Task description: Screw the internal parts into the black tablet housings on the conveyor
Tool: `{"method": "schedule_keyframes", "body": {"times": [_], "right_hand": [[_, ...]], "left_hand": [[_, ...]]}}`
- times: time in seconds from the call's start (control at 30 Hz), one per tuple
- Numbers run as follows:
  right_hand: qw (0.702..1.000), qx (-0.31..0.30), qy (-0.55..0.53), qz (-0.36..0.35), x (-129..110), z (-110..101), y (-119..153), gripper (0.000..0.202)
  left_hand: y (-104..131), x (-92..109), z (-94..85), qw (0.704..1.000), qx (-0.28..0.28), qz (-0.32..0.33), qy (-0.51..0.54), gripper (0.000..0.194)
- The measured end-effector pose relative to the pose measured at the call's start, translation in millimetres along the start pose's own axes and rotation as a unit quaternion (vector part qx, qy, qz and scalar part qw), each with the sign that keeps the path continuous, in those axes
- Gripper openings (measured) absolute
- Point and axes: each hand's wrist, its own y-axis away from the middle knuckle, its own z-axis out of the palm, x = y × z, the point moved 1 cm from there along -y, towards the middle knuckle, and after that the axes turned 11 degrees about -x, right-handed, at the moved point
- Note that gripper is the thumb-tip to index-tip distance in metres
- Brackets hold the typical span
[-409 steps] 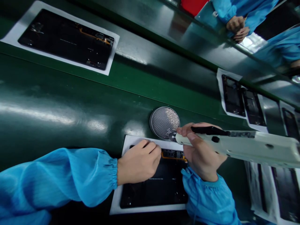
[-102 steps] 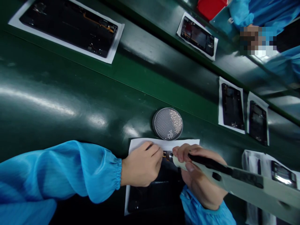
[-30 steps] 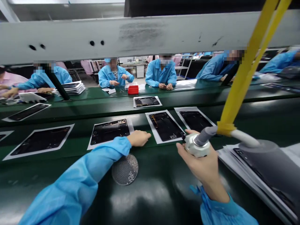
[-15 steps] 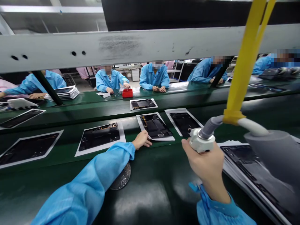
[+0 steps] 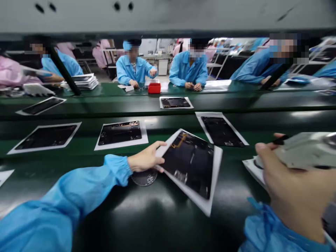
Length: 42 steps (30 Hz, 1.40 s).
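My left hand [image 5: 148, 156] grips the left edge of a black tablet housing [image 5: 193, 157] with an orange ribbon, together with the white sheet [image 5: 216, 157] under it. Both are lifted and tilted above the green surface. Below that hand lies a round, metallic, dotted disc [image 5: 145, 177], partly covered. At the right my right hand [image 5: 294, 185] is closed around a pale grey handheld tool [image 5: 307, 148] with a black nose, cut off by the frame edge. Blur and the fingers hide part of its shape.
Several more tablet housings on white sheets lie along the green line, one [image 5: 222, 131] behind mine and another [image 5: 122, 132] to the left. A stack of sheets [image 5: 254, 171] is by my right hand. Opposite sit several people in blue, near a red bin [image 5: 154, 87].
My left hand has picked up the tablet housing with its sheet and drawn it nearer, turning it. My right hand has moved right with the tool, which has swung round. The view has shifted.
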Motion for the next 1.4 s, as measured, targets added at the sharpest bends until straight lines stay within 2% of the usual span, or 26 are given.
{"method": "schedule_keyframes", "body": {"times": [0.07,0.13,0.2,0.23,0.27,0.3,0.37,0.43,0.5,0.57,0.63,0.73,0.8,1.0,1.17,1.4], "right_hand": [[0.999,-0.007,0.016,-0.029,0,7,-1,0.028],[0.998,-0.028,0.048,-0.04,4,19,1,0.025],[0.997,-0.067,0.022,-0.007,8,35,8,0.023],[0.996,-0.088,-0.025,0.018,8,43,13,0.023],[0.991,-0.104,-0.08,0.038,7,51,18,0.024],[0.984,-0.116,-0.128,0.047,3,58,25,0.024],[0.975,-0.12,-0.184,0.033,-9,68,39,0.025],[0.967,-0.152,-0.204,0.017,-25,76,55,0.026],[0.941,-0.231,-0.246,0.027,-40,84,73,0.028],[0.902,-0.317,-0.29,0.044,-52,93,93,0.03],[0.868,-0.377,-0.319,0.058,-59,105,113,0.028],[0.835,-0.424,-0.341,0.084,-60,120,137,0.023],[0.823,-0.443,-0.342,0.094,-58,127,146,0.021],[0.814,-0.46,-0.348,0.071,-57,131,151,0.026],[0.814,-0.46,-0.345,0.084,-57,135,153,0.025],[0.821,-0.454,-0.333,0.097,-55,136,154,0.023]], "left_hand": [[47,-16,-8.3,0.994,-0.103,-0.012,-0.026,0.073],[85,-32,-17.3,0.978,-0.195,-0.046,-0.06,0.08],[113,-46,-23.8,0.952,-0.258,-0.086,-0.143,0.081],[123,-52,-24.9,0.932,-0.275,-0.092,-0.22,0.079],[133,-58,-24.1,0.904,-0.272,-0.084,-0.318,0.077],[141,-64,-21.5,0.867,-0.247,-0.064,-0.428,0.075],[153,-74,-11.2,0.773,-0.146,-0.011,-0.618,0.068],[158,-85,1.9,0.698,-0.042,0.043,-0.714,0.057],[157,-97,12.5,0.671,0.011,0.093,-0.735,0.037],[150,-109,17.7,0.671,0.029,0.13,-0.729,0.021],[142,-119,18.4,0.674,0.052,0.157,-0.72,0.013],[135,-127,17.0,0.673,0.097,0.2,-0.706,0.011],[133,-128,16.7,0.677,0.103,0.22,-0.694,0.013],[132,-120,17.0,0.689,0.062,0.223,-0.687,0.012],[132,-119,17.9,0.696,0.066,0.227,-0.678,0.015],[134,-118,18.3,0.692,0.088,0.237,-0.676,0.02]]}}
